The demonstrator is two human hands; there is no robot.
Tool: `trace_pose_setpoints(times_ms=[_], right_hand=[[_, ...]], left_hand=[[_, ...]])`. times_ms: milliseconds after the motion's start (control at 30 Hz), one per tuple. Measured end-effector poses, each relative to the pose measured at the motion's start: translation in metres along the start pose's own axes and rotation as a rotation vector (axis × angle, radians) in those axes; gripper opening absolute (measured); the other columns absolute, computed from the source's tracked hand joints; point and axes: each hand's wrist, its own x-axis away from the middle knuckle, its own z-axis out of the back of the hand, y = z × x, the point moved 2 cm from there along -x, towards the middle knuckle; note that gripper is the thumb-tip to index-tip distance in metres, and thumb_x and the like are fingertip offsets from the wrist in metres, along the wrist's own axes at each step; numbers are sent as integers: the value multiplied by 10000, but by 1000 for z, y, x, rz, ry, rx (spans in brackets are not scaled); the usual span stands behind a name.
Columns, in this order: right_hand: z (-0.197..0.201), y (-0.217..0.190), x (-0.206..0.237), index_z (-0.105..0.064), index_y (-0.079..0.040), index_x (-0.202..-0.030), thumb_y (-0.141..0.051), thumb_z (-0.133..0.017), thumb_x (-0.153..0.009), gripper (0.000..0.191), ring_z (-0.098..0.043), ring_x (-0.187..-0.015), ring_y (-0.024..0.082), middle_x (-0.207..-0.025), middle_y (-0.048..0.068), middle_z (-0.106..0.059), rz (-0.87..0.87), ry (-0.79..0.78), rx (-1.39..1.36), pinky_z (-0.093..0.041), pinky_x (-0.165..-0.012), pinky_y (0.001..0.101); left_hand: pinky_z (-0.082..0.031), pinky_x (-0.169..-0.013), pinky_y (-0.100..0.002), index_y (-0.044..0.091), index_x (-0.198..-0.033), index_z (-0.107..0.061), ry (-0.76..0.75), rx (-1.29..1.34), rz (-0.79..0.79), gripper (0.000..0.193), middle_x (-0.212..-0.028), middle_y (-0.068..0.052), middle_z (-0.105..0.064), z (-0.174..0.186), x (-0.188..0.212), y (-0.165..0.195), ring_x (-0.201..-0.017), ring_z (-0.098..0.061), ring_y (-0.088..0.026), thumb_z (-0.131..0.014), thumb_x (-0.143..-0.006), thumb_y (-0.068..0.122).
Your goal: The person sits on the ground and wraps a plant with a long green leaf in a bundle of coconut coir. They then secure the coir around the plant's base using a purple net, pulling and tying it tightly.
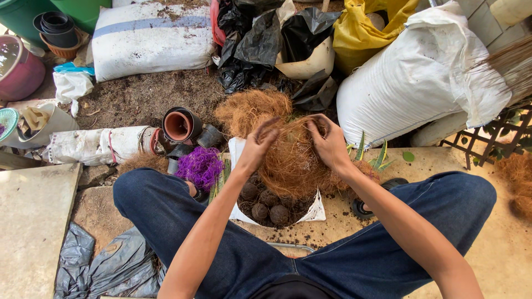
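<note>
Both hands grip a tangled clump of brown coconut fibre [291,160] held over a white bag [316,211]. My left hand [257,145] pinches the clump's left upper edge. My right hand [331,145] clutches its right upper edge, fingers curled into the strands. Inside the bag lie several round dark soil balls [269,207]. A second mound of the same fibre [252,108] sits on the ground just beyond my hands.
My legs in blue jeans spread around the bag. A purple fibre tuft [200,166] and stacked terracotta pots [178,126] lie to the left. Large white sacks [426,77] [149,39], black plastic bags [260,39], a yellow bag [368,27] and a wooden trellis [493,138] ring the spot.
</note>
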Motion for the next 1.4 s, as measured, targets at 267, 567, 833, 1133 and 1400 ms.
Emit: trace_pose_setpoints(times_ms=[267, 567, 833, 1133, 1400], right_hand=[[-4, 7, -13, -665, -65, -1272, -367, -626, -976, 425, -673, -1072, 199, -1173, 94, -740, -86, -156, -22, -512, -978, 413], [5, 5, 3, -514, -119, -1416, -574, -638, -858, 732, -652, -1285, 272, -1367, 171, -677, -569, -135, -224, -413, -1150, 443], [-13, 19, 18, -517, 37, -1418, -514, -725, -889, 792, -532, -1360, 296, -1442, 255, -551, -266, 6, -62, -384, -1167, 469], [-4, -3, 16, -689, -21, -1267, -326, -778, -880, 500, -730, -929, 184, -1110, 147, -777, -108, 38, -66, -600, -857, 343], [6, 4, 8, -460, -45, -1479, -613, -722, -846, 890, -564, -1274, 235, -1444, 169, -545, -308, -67, -22, -423, -1073, 526]], left_hand=[[-460, -646, -405, -40, -934, -711, 151, -158, 201, 734, -721, -66, -608, -10, 1, -30, -647, -528, -184, -587, -951, 683], [-404, -897, -448, 18, -1242, -627, 479, 12, 198, 558, -1138, -83, -601, 3, 22, -28, -982, -531, -169, -555, -1027, 528], [-281, -1066, -538, 158, -1627, -315, 201, 117, 234, 936, -1500, -164, -519, 4, 27, -1, -1193, -664, -297, -484, -850, 652], [-565, -944, -382, -17, -1287, -606, 196, 72, 274, 737, -1170, -145, -745, -16, 31, 8, -1052, -731, -248, -824, -769, 460], [-617, -914, -526, -7, -1351, -506, 356, 458, 451, 723, -1257, -203, -673, -7, 34, 10, -1067, -721, -315, -811, -784, 321]])
